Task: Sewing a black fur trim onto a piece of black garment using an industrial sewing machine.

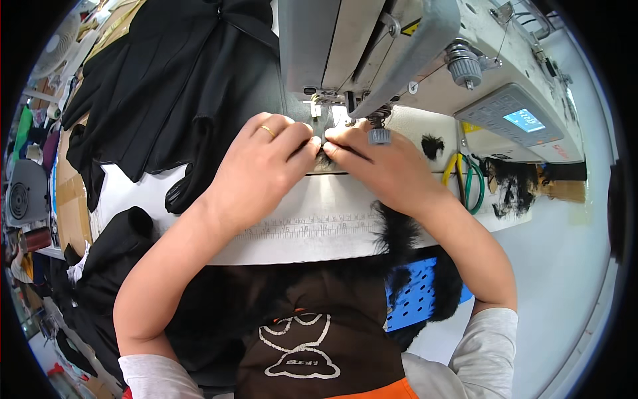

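While both hands pinch this near the needle area, fingertips look like the main risk

Left hand (262, 163) and right hand (389, 166) each have thumb and finger closed on a small dark fuzzy piece (323, 159), tips close together. Piece sits between them on the bed of the sewing machine (432, 93), mostly covered by fingers. Exact hold under the tips: can't tell.

Likely failures, my read: if the machine feeds with the tips this far in, a finger could get caught. Uneven pull between hands could skew the piece. Long fibres could get trapped in the stitching or hide the edge.

Secondary: loose black tuft (432, 147) on the bed, right of the right hand, could shed into the work. Black garment (173, 93) heaped on the left could snag the left arm. Grey knob (379, 136) overlaps the right hand from this view; clearance unclear.
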{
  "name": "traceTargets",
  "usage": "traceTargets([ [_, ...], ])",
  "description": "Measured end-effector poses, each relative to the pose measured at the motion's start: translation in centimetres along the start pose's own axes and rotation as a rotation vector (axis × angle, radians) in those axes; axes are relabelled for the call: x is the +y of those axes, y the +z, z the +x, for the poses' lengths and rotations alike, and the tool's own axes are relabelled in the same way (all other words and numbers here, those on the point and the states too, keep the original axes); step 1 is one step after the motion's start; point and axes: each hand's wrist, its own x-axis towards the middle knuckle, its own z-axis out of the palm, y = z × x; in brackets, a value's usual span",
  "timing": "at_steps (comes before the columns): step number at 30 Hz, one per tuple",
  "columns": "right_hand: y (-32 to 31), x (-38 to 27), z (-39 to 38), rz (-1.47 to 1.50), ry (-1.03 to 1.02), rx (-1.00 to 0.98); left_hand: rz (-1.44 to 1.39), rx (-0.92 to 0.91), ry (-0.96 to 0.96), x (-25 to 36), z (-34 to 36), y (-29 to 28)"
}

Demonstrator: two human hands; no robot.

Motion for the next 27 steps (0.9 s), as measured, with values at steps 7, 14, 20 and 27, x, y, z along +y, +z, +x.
traceTargets([
  [7,0.2,-0.1,-0.3,-0.002,-0.009,-0.016,-0.301,0.096,-0.09,-0.4,-0.7,0.9],
  [14,0.5,0.3,-0.7,0.057,0.076,-0.054,-0.115,0.002,0.076,-0.1,-0.4,-0.6],
  [20,0.1,1.2,-0.8,0.32,0.13,0.049,-0.026,-0.105,0.064,0.5,-0.6,-0.8],
  [27,1.4,1.6,0.0,0.218,0.123,0.028,0.026,-0.164,0.072,-0.7,-0.5,-1.0],
])
